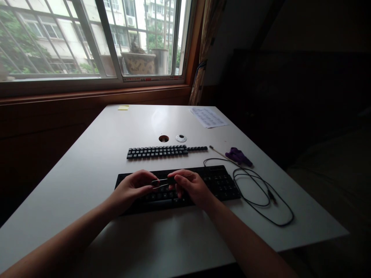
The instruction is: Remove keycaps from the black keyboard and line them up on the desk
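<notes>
A black keyboard (pixel 220 185) lies on the white table, and both my hands are over it. Between them is a thin metal wire tool (pixel 160 183) with two prongs. My left hand (pixel 136 185) pinches one end of it with thumb and fingers. The fingers of my right hand (pixel 189 185) are closed round its other end, by a small dark piece that is too hidden to name. Behind the keyboard stand rows of loose black keycaps (pixel 156 152). Some keys of the keyboard are covered by my hands.
A thin brush (pixel 222 153) and a purple cloth (pixel 240 156) lie at the right, beside a looped black cable (pixel 261 189). Farther back are a round white cover (pixel 181 138), a cable hole (pixel 164 138), a printed sheet (pixel 209 117) and yellow sticky notes (pixel 123 107).
</notes>
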The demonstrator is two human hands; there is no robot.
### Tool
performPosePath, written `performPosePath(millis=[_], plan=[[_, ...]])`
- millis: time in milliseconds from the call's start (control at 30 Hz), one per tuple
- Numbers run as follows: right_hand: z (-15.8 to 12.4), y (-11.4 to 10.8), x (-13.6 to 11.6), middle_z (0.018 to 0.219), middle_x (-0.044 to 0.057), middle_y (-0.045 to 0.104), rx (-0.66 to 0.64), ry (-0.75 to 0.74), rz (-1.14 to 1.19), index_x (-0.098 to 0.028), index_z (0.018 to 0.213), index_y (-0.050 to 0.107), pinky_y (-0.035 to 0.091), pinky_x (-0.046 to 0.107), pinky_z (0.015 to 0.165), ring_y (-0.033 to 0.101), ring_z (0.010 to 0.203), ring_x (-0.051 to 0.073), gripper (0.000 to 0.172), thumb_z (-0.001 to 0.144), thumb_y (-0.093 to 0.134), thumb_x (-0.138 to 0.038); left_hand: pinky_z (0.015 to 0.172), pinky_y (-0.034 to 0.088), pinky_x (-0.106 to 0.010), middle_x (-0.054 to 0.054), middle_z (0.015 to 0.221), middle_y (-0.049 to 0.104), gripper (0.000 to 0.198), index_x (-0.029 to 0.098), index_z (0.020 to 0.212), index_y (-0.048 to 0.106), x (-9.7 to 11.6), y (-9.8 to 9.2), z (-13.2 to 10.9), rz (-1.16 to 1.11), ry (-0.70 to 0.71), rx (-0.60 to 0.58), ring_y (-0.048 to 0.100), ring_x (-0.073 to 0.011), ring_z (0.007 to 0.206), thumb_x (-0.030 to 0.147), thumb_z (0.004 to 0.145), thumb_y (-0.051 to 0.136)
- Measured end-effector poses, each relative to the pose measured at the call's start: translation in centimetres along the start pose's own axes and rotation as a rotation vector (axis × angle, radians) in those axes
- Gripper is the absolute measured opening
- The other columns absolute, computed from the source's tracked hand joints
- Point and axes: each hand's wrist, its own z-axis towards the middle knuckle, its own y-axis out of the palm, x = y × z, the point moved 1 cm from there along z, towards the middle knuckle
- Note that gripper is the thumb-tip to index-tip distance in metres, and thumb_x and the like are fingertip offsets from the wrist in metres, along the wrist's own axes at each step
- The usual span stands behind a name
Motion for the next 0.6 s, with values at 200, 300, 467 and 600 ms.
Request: performPosePath(millis=[200, 300, 467, 600], plan=[[-0.07, 0.3, -0.26, 0.074, 0.002, 0.072, 0.052, -0.027, -0.046, -0.019, 0.104, 0.072, 0.048, 0.019, 0.048, 0.059, 0.049, 0.008, 0.029, 0.089, 0.065, -0.043, 0.095, 0.053, -0.036, -0.008, 0.114, 0.07, 0.024, 0.02, 0.107, 0.068, 0.16, -0.19, 0.08, 0.101, 0.049, 0.045, 0.066, -0.0232, 0.106, 0.03, 0.086, 0.071], [-0.15, 0.42, -0.25, 0.073, 0.002, 0.071, 0.074, -0.022, -0.06, -0.019, 0.103, 0.072, 0.047, 0.019, 0.047, 0.058, 0.049, 0.008, 0.029, 0.089, 0.065, -0.043, 0.097, 0.053, -0.035, -0.008, 0.115, 0.069, 0.022, 0.02, 0.105, 0.068, 0.27, -0.26, 0.08, 0.148, 0.126, 0.066, 0.064, -0.0234, 0.109, 0.028, 0.085, 0.071], [-0.31, 0.62, -0.17, 0.072, 0.002, 0.07, 0.126, -0.044, -0.127, -0.019, 0.101, 0.073, 0.046, 0.02, 0.048, 0.057, 0.05, 0.007, 0.028, 0.089, 0.064, -0.042, 0.09, 0.056, -0.034, -0.009, 0.109, 0.068, 0.019, 0.019, 0.104, 0.068, 0.31, -0.18, 0.07, 0.315, 0.242, 0.075, 0.065, -0.0226, 0.103, 0.027, 0.088, 0.068], [-0.31, 0.66, -0.18, 0.072, 0.002, 0.069, 0.157, -0.056, -0.171, -0.018, 0.099, 0.074, 0.044, 0.02, 0.048, 0.057, 0.05, 0.008, 0.028, 0.089, 0.064, -0.042, 0.085, 0.057, -0.032, -0.008, 0.106, 0.068, 0.017, 0.019, 0.103, 0.068, 0.25, -0.26, 0.17, 0.432, 0.274, 0.114, 0.067, -0.0213, 0.096, 0.027, 0.088, 0.067]])
